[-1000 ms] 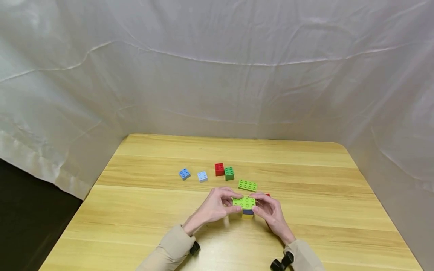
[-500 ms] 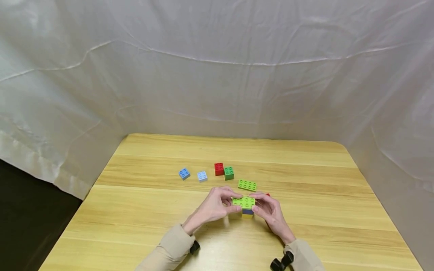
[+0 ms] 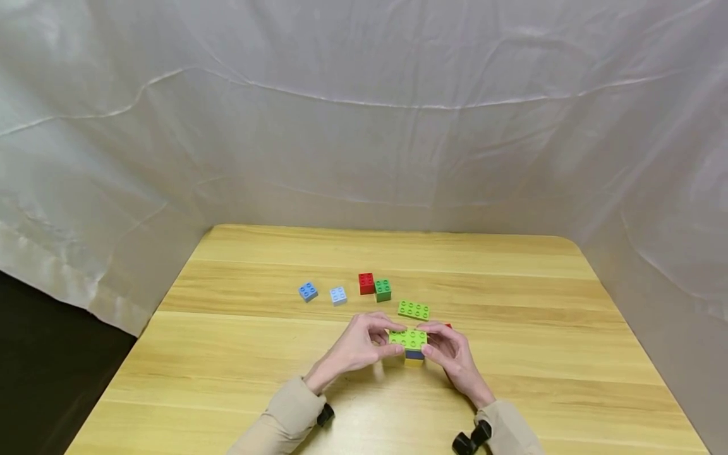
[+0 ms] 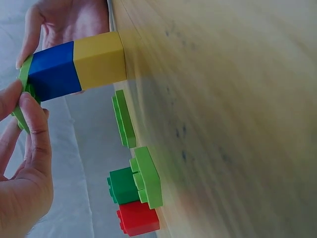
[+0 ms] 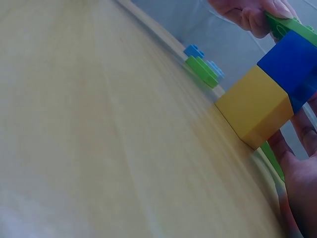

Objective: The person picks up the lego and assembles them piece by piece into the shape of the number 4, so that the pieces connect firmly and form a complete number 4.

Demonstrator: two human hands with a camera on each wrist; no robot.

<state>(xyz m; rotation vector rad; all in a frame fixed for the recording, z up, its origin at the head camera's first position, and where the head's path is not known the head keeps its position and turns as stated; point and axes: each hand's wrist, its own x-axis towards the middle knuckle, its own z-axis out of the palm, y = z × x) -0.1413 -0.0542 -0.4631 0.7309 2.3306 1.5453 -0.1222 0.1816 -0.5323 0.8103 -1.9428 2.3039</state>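
A light green eight-stud plate [image 3: 408, 339] lies on a dark blue brick [image 4: 54, 72], which sits on a yellow brick [image 4: 100, 59] standing on the table. The plate sticks out to the left past the bricks. My left hand [image 3: 361, 344] pinches the overhanging left end between thumb and fingers. At the right end my right hand [image 3: 455, 357] grips the plate's edge, thumb in front and index finger behind; its other fingers reach down beside the blue brick. Whether the plate is pressed fully onto the studs cannot be seen.
Behind the hands on the wooden table [image 3: 256, 354] lie a second light green plate [image 3: 414, 309], a green brick [image 3: 383, 291], a red brick [image 3: 366, 284], a light blue brick [image 3: 338, 296] and a blue brick [image 3: 308, 291]. Another red piece [image 3: 448, 326] shows partly behind my right hand.
Both hands and the stack hold nearly the same place; the whole head view has shifted very slightly. No piece has been taken or let go.
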